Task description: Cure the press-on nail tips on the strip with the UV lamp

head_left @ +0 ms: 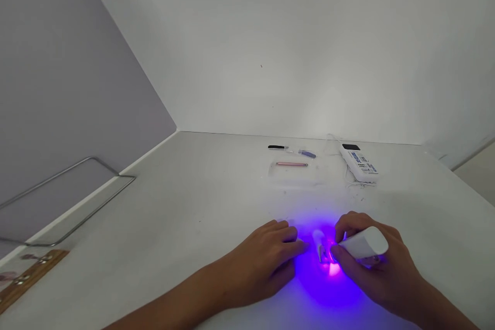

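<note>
My right hand [381, 263] is closed round a white handheld UV lamp [365, 243], its lit end tilted down toward the tabletop. Purple light falls on a small pale upright piece [319, 245] between my hands; the glare blurs its shape. Beside the lamp's lit end is a bright pink spot [333, 269], too washed out to name. My left hand [273, 255] rests on the table, fingers curled, with one fingertip reaching the edge of the glow. Whatever its fingers may hold is hidden.
Behind my hands lie a pink pen-like stick [292, 164], a black-handled tool [277, 147] and a purple-tipped piece [308, 154]. A white power bank [359, 163] with a cable stands back right. At left are a bent metal wire frame [88, 158] and a wooden strip [34, 276].
</note>
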`<state>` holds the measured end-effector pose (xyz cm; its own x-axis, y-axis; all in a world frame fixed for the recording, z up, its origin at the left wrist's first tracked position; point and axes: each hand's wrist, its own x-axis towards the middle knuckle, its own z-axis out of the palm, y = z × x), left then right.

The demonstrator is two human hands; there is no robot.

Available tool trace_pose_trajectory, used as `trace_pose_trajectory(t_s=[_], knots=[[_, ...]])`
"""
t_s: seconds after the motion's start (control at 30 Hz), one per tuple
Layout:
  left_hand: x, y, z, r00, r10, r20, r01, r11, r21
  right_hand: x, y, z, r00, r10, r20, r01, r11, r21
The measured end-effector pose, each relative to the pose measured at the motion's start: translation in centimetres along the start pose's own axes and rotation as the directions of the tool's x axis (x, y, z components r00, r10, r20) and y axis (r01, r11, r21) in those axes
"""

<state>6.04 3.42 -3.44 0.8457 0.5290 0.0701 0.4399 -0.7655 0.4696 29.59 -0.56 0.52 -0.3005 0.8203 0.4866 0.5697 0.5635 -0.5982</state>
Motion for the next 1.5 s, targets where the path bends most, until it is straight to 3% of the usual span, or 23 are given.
trace_pose_trajectory(t_s=[0.2,0.47,1.5], knots=[[-0.08,0.0,-0.08,1.0,0.002,-0.005,-0.002,1.0,0.004,-0.1,-0.06,0.33,0.998,0.055,-0.033,-0.055,0.998,0.022],[-0.14,0.07,-0.03,1.0,0.006,-0.005,-0.006,1.0,-0.002,0.07,0.09,-0.07,1.0,-0.016,-0.01,0.017,1.0,0.019],[-0.08,0.06,-0.17,1.0,-0.003,0.001,0.003,1.0,-0.003,0.42,-0.24,-0.11,0.999,-0.042,0.0,0.042,0.998,0.036]])
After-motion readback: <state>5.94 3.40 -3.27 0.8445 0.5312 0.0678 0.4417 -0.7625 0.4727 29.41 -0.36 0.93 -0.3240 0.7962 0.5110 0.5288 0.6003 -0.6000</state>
